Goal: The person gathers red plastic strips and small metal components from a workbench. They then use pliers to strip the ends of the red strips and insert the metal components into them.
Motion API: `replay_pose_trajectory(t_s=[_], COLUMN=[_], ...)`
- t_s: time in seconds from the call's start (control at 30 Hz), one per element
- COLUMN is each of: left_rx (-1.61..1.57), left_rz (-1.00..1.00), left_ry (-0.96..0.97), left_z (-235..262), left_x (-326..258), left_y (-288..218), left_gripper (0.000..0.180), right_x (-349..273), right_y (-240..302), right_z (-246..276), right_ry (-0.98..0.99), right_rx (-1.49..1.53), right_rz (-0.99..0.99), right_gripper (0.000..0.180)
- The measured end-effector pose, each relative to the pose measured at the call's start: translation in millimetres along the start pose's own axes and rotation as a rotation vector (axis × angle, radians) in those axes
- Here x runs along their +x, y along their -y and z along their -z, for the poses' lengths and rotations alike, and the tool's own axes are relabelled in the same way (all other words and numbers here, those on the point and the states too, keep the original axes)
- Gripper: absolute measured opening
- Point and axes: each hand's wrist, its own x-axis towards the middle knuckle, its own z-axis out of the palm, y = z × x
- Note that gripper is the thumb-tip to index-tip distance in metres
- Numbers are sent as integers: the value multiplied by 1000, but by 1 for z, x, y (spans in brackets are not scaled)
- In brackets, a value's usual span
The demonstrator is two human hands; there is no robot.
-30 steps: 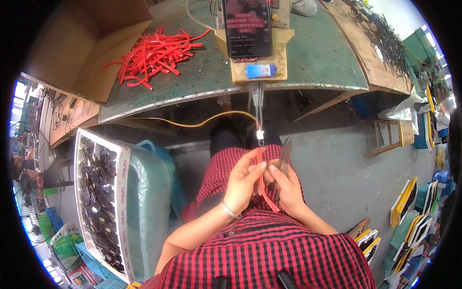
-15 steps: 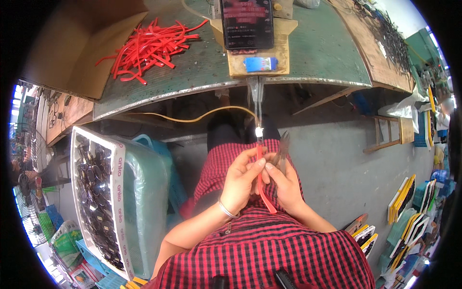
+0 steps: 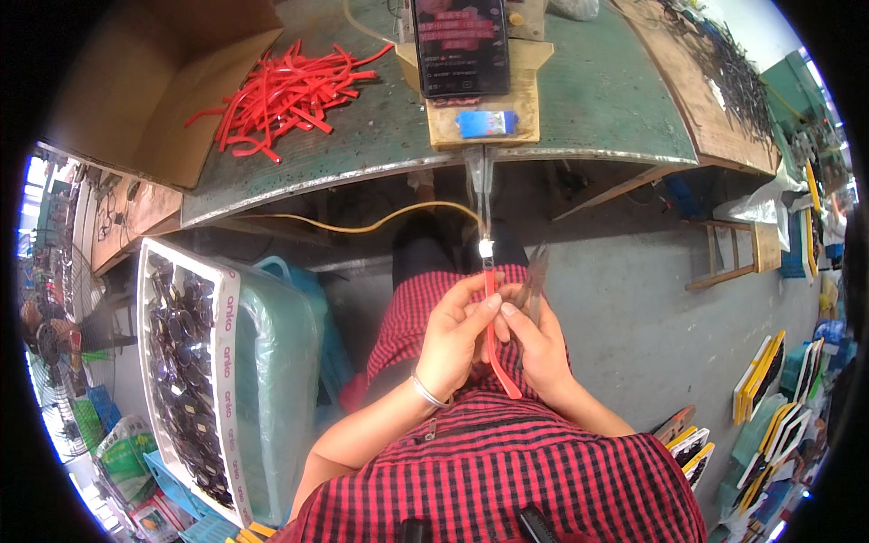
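Note:
Between my hands is a red spectacle temple (image 3: 501, 373), upright, its upper end at the tip of a metal fixture (image 3: 487, 231) that sticks out from the bench edge. My left hand (image 3: 455, 335) pinches the temple with thumb and fingers. Closed around a pair of cutting pliers (image 3: 537, 271), my right hand (image 3: 541, 351) has its thumb against the temple too. The plier jaws point up, beside the temple and not touching it. Fingers partly hide the plier handles. A loose pile of similar red temples (image 3: 290, 95) lies on the green bench at the left.
A cardboard box (image 3: 154, 100) stands left of the pile. On the bench (image 3: 597, 100), a phone (image 3: 463, 54) leans above a small blue packet (image 3: 486, 123). A white-rimmed crate of dark sunglasses (image 3: 186, 371) is at my left. A yellow hose (image 3: 362, 228) runs under the bench. A wooden stool (image 3: 765, 248) stands right.
The view has shifted slightly. Both hands keep their hold on the temple, and the pliers stay in my right hand; little else differs.

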Motion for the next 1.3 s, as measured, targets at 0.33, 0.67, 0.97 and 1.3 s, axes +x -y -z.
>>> replay_pose_trajectory(t_s=[0.33, 0.67, 0.97, 1.3], left_rx=[-12, -18, 0, 9], left_rz=[2, 2, -3, 9], left_ry=[-4, 28, 11, 26], left_z=[4, 5, 3, 3], left_x=[1, -1, 0, 0], left_y=[3, 1, 2, 0], left_gripper=[33, 33, 33, 33], right_x=[0, 1, 1, -1], right_y=[1, 2, 0, 0], right_z=[0, 0, 1, 0], right_ry=[19, 31, 29, 19], right_rx=[-8, -4, -7, 27], right_rz=[17, 5, 1, -13], right_gripper=[19, 19, 19, 19])
